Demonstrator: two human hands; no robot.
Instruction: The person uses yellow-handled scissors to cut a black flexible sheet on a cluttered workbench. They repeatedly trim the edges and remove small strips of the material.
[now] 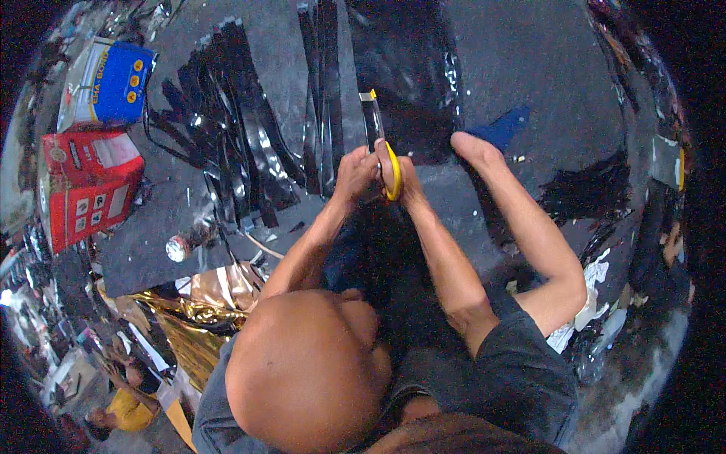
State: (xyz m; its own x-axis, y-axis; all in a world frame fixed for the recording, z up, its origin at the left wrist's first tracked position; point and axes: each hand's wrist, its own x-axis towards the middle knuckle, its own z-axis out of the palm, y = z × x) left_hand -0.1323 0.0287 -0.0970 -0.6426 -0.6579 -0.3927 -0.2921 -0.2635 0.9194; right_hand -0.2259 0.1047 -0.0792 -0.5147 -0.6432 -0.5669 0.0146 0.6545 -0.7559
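My left hand [355, 175] is closed near the middle of the view, its fingers around the lower end of a narrow shiny black strip [370, 121] that points away from me. At the strip's far tip is a yellow and pale end. Beside it, my right hand [408, 181] is closed on what looks like a pair of scissors [393, 175], showing a curved yellow handle; the blades are hidden. Both hands touch or nearly touch. Farther off, a wide black plastic sheet [404, 76] lies on the dark floor, with long black strips [323, 91] to its left.
A bundle of black strips [242, 121] spreads at left. Blue-white [121, 83] and red [94, 189] packages stand beyond it. Gold foil [189, 333] lies near left. A bare leg [529, 204] bends at right near blue cloth [507, 129]. A person in yellow [132, 412] is lower left.
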